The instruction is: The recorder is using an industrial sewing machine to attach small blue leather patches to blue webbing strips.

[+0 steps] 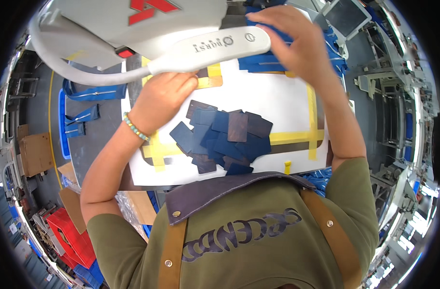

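Note:
A long white handle-like arm (210,47) of a white machine (99,24) crosses above the work surface. My left hand (164,98) is just below it, with a beaded bracelet at the wrist. Its fingers are curled together, and their tips are partly covered by the arm, so what they hold is hidden. My right hand (297,41) is at the arm's right end, thumb and fingers apart, over blue fabric pieces (263,62). A loose pile of dark blue and brownish flat patches (222,137) lies on the white board (278,106) between my forearms.
Yellow tape (297,138) marks the board. Blue zippered pieces (97,92) lie to the left beside a blue tray edge (64,125). Cardboard boxes (37,154) and a red crate (73,236) stand on the left. Machine frames (374,82) stand at the right.

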Motion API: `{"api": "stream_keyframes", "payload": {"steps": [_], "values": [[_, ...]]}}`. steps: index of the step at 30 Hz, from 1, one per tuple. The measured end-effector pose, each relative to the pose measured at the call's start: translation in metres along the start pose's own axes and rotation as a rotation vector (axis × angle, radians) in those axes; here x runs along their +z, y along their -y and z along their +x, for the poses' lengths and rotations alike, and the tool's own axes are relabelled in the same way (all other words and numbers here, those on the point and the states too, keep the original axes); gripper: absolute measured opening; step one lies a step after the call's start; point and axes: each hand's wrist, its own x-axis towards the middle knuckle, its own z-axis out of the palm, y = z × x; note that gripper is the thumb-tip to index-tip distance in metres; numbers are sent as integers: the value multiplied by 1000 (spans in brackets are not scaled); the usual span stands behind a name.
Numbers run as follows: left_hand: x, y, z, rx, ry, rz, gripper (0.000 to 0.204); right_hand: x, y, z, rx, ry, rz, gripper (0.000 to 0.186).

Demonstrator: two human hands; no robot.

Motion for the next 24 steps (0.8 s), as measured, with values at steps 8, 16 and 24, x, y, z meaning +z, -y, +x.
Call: {"api": "stream_keyframes", "payload": {"steps": [8, 16, 24], "values": [[-3, 4, -1, -14, -7, -22, 22, -24, -10, -39, 163, 553, -23, 27], [-8, 5, -1, 40, -64, 35, 21, -21, -21, -43, 294, 554, 221, 21], [-17, 3, -1, 89, -140, 7, 24, 7, 3, -18, 148, 387, 350, 16]]}}
